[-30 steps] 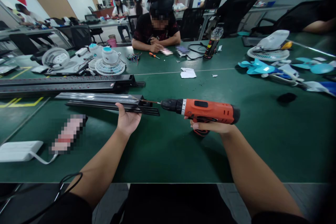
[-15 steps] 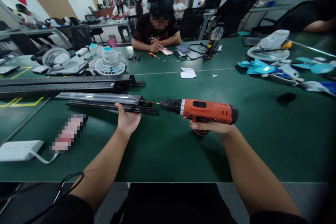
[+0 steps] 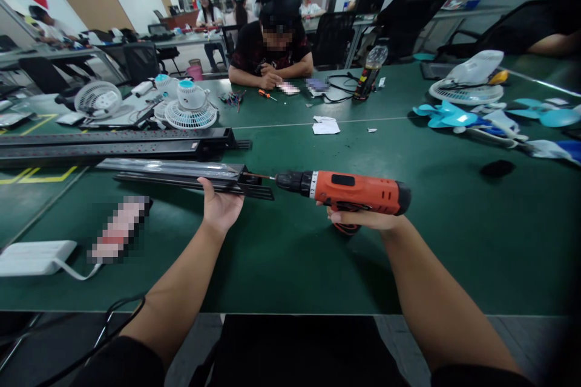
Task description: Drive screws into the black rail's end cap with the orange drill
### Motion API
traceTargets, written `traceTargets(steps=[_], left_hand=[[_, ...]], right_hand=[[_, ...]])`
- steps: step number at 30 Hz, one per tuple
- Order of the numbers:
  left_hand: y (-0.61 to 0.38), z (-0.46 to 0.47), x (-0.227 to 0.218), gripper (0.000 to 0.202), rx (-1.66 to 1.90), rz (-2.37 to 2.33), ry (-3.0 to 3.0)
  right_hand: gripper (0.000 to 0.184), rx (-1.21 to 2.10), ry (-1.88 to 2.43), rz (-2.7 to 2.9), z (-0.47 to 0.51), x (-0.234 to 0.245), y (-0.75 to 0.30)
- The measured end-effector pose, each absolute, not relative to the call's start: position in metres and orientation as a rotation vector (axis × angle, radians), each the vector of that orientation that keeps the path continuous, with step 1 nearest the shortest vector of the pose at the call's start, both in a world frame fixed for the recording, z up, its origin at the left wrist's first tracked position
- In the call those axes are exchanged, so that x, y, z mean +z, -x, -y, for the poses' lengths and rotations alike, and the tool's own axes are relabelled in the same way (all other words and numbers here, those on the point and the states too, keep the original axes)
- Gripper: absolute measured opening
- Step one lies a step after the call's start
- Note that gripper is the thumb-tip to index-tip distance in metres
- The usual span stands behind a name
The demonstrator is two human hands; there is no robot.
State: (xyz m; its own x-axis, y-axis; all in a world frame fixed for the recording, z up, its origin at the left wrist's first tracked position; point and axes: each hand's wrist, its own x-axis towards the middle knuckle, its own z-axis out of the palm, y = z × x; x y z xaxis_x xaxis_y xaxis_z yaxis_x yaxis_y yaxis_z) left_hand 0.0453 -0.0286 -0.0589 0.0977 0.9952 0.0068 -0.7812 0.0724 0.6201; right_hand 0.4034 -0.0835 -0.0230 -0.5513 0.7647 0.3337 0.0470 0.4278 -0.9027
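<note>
My right hand (image 3: 358,219) grips an orange and black cordless drill (image 3: 358,191) by its handle, the chuck pointing left. A long thin bit (image 3: 258,176) runs from the chuck into the open end of a black metal profile (image 3: 181,170). Whether its tip touches a screw inside is hidden. Around the near side of that profile, close to its right end, my left hand (image 3: 222,208) is closed, thumb up against the edge and fingers underneath out of sight.
More long black profiles (image 3: 113,144) lie behind. At the left are a phone (image 3: 120,230) and a white power bank (image 3: 36,258). White fans (image 3: 190,112) stand farther back; blue fan blades (image 3: 447,115) lie right. A co-worker (image 3: 272,42) sits opposite, near a bottle (image 3: 371,72).
The drill has shifted very slightly left. Both hands keep their grips, and the profile stays in place.
</note>
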Motion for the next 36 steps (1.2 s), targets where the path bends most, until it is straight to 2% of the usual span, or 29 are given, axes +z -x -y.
traceTargets(steps=[4, 19, 28, 36], left_hand=[[-0.0450, 0.0294, -0.0585, 0.075, 1.414, -0.489, -0.527], [-0.0449, 0.0276, -0.0589, 0.082, 1.398, -0.506, -0.526], [-0.0423, 0.0247, -0.0632, 0.080, 1.389, -0.488, -0.525], [-0.0423, 0.0251, -0.0625, 0.074, 1.394, -0.485, -0.524]], right_hand=[[0.021, 1.199, 0.664, 1.931, 0.0841, -0.0206, -0.4018], [0.025, 1.250, 0.641, 1.909, 0.0854, -0.0236, -0.3999], [0.030, 1.252, 0.626, 1.901, 0.0840, -0.0270, -0.4030], [0.026, 1.215, 0.657, 1.890, 0.0853, -0.0270, -0.4027]])
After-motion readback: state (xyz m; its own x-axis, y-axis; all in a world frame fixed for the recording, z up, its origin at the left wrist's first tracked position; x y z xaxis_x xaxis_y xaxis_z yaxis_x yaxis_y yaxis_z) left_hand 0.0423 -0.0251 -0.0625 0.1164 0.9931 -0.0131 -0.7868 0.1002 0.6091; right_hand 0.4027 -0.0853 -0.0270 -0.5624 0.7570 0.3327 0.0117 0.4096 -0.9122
